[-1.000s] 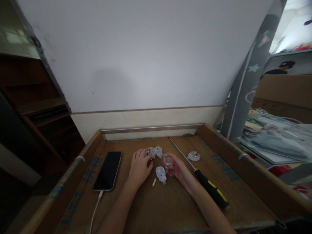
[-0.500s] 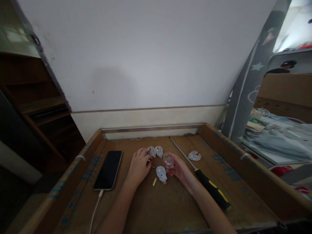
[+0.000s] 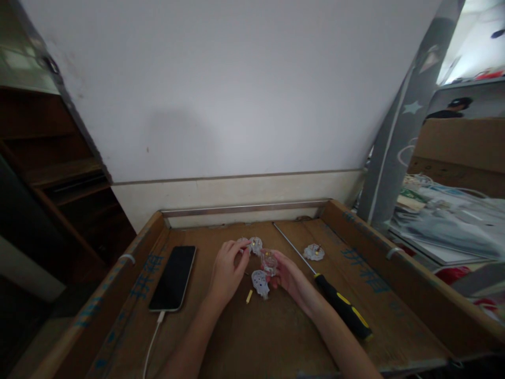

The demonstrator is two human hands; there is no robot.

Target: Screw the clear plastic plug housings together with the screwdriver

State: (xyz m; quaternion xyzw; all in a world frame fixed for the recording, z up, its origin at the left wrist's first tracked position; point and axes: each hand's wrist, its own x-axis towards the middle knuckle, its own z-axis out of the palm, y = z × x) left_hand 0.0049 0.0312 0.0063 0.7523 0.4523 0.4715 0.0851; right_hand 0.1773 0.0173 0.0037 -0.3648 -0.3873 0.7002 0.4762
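My right hand grips a clear plastic housing with a brass-coloured bit inside, held above the cardboard. Thumb and forefinger of my left hand close in a pinch beside two clear plastic pieces, partly covering one; anything between the fingertips is too small to make out. Just below the held housing lies a whitish plastic piece with holes. A small yellow brass-like pin rests to its left. Another clear piece with metal parts lies to the right.
A long black-and-yellow screwdriver lies right of my right hand. On the left is a phone with a white cable. Cardboard walls edge the work surface. A person is in the right background.
My left hand has lifted slightly and moved right, its fingertips now over the clear pieces. My right hand with the housing has shifted a little left. The view has moved slightly.
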